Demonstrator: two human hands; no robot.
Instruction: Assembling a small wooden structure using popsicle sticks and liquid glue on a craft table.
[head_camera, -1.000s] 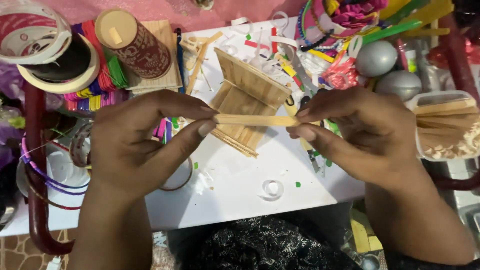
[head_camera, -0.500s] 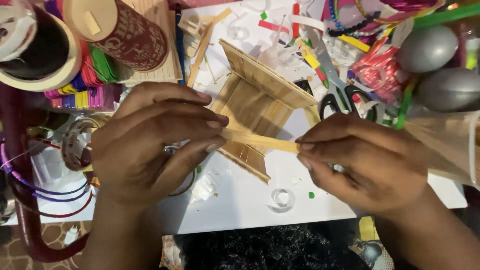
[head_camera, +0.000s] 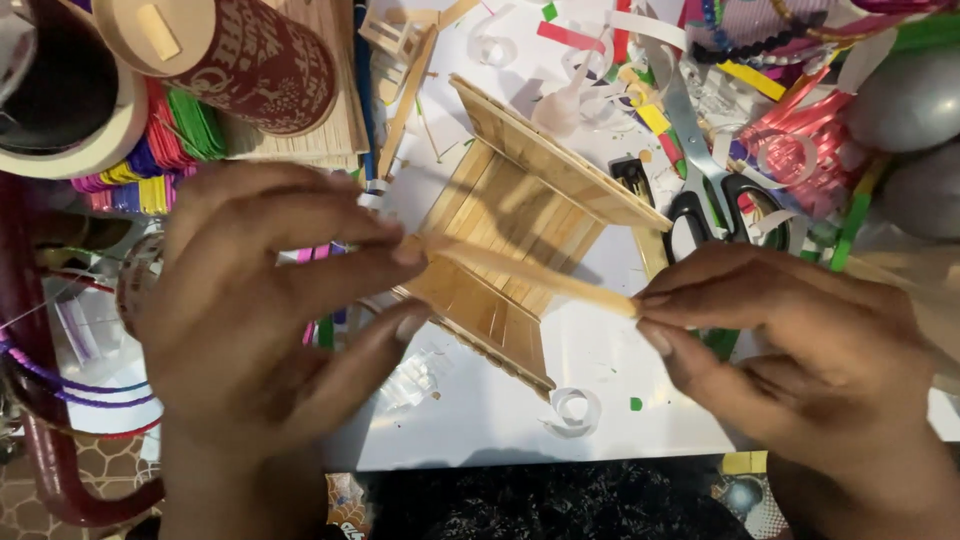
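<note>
White and smooth, the surface (head_camera: 500, 430) lies under a thick litter of craft scraps: curled paper strips, coloured snippets and small flecks.

Both hands hold one flat, pale wooden stick (head_camera: 530, 272) by its ends, stretched nearly level and slanting slightly down to the right. The left hand (head_camera: 265, 310) has its grip closed on the stick's left end, pinched between thumb and fingers. The right hand (head_camera: 790, 340) pinches the right end between thumb tip and forefinger, its grip closed on the stick too.

The stick hangs just above a stick-built model (head_camera: 520, 230), made of many plain wooden slats laid side by side into ribbed panels. One panel lies flat like a floor, and a long panel stands tilted along its far edge like a wall or roof. The grain is light and matt.

At the upper left lies a cardboard tube (head_camera: 235, 50) with a red patterned wrap and a tan cap. Beside it sits a wide roll of tape (head_camera: 70, 110), cream outside and dark in the core. Below the tube, a bundle of coloured sticks (head_camera: 165, 150) shows purple, yellow, red and green.

To the right of the model lie scissors (head_camera: 705, 190) with shiny metal blades and black handles. Further right is crinkled red ribbon (head_camera: 810, 140), and two smooth grey balloons (head_camera: 910, 100) fill the right corner. A dark red curved bar (head_camera: 40, 440) runs along the left edge.
</note>
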